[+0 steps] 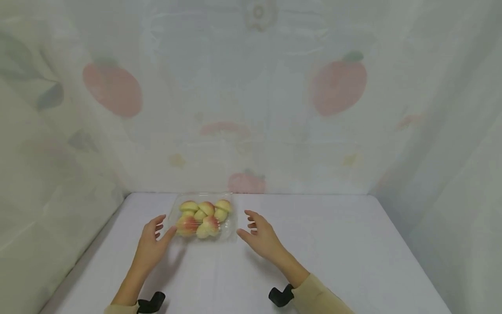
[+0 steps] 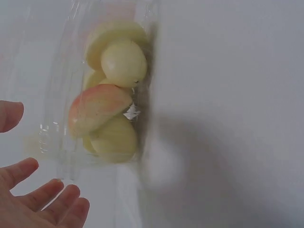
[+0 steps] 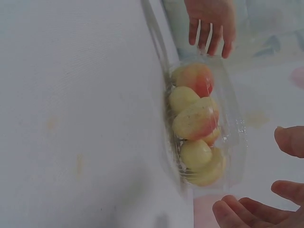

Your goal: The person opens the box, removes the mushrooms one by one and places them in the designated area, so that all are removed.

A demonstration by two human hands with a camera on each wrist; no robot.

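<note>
One clear container (image 1: 232, 226) of yellow-red pieces (image 1: 206, 208), lying between left hand (image 1: 152, 244), spread, apparently nearer, and right hand (image 1: 264, 240), spread, just beside; neither grips anything.

Glossy plastic container (image 1: 230, 231), smooth matt tabletop (image 1: 337, 248)

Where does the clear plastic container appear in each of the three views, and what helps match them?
Head: clear plastic container left of centre, below mid-height.
Left wrist: upper left of centre, reaching the top edge.
Right wrist: right of centre.
Shared landmark: left hand, lower left in the left wrist view, top in the right wrist view.
</note>
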